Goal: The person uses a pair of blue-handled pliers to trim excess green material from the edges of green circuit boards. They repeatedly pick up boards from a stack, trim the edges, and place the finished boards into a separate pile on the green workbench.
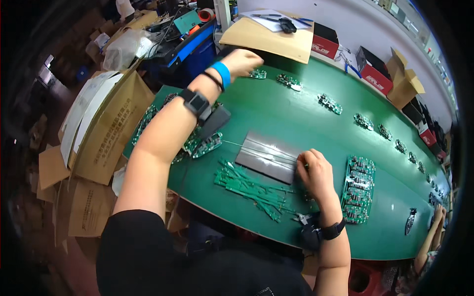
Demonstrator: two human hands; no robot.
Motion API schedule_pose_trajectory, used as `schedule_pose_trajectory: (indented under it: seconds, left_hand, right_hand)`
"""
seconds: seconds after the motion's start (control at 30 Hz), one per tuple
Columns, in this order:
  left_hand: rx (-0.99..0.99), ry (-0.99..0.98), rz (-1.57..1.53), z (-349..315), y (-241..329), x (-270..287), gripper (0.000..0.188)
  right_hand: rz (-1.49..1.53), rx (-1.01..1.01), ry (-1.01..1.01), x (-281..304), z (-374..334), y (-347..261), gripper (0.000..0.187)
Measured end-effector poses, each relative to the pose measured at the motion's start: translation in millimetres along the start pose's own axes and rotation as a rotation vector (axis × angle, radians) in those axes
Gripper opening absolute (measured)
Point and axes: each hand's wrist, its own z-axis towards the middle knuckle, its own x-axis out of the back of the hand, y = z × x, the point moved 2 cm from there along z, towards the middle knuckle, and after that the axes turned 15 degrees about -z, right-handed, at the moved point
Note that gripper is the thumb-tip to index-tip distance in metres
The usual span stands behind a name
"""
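My left hand (242, 62) reaches to the far side of the green table, its fingers bent together beside a small green circuit board (258, 74). Whatever is between those fingers is hidden. My right hand (316, 170) is closed at the right end of a flat grey plate (266, 170), fingertips pinched downward. Thin pale strips (261, 149) lie across the plate and run toward these fingers; I cannot make out whether they are gripped. A pile of narrow green board strips (252, 187) lies just in front of the plate. Metal cutters (301, 217) rest near my right wrist.
Populated boards (207, 144) are heaped under my left forearm. A joined board panel (359, 190) lies to the right. Single boards (330, 103) form a line along the far side. Cardboard cartons (106, 143) stand left; another person's hands (439, 215) are far right.
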Motion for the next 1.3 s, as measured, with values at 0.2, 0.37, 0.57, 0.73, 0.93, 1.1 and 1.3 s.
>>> schedule_pose_trajectory:
  seconds: [0.2,0.37,0.57,0.73,0.93,1.1,1.3]
  left_hand:
    - [-0.140,-0.576,0.252,-151.3,12.8,-109.9,0.042]
    - [-0.025,-0.609,-0.311,-218.7,-23.7,-166.1,0.060]
    - [-0.070,-0.244,-0.569,-222.9,-25.4,-109.2,0.043]
    - [-0.367,0.479,0.160,-249.3,-15.8,57.2,0.044]
    - [-0.176,0.956,0.315,-279.2,-72.8,205.2,0.050]
    - [-0.046,0.898,0.607,-278.8,-97.7,216.3,0.041]
    - [-0.008,0.889,1.126,-270.8,-74.1,171.1,0.035]
  right_hand:
    - [0.221,-0.108,-0.027,31.8,-13.5,-6.9,0.012]
    - [0.685,-0.286,0.160,41.3,-12.9,-29.3,0.012]
    - [0.784,-0.125,0.190,33.3,-14.6,-28.2,0.029]
    - [0.637,-0.102,0.181,35.3,-17.2,-20.9,0.013]
    - [0.696,-0.039,0.057,42.8,-14.7,-43.1,0.009]
    - [0.331,0.016,0.098,87.8,-26.3,-54.2,0.007]
    - [-0.520,-0.578,0.120,88.9,-123.4,54.0,0.061]
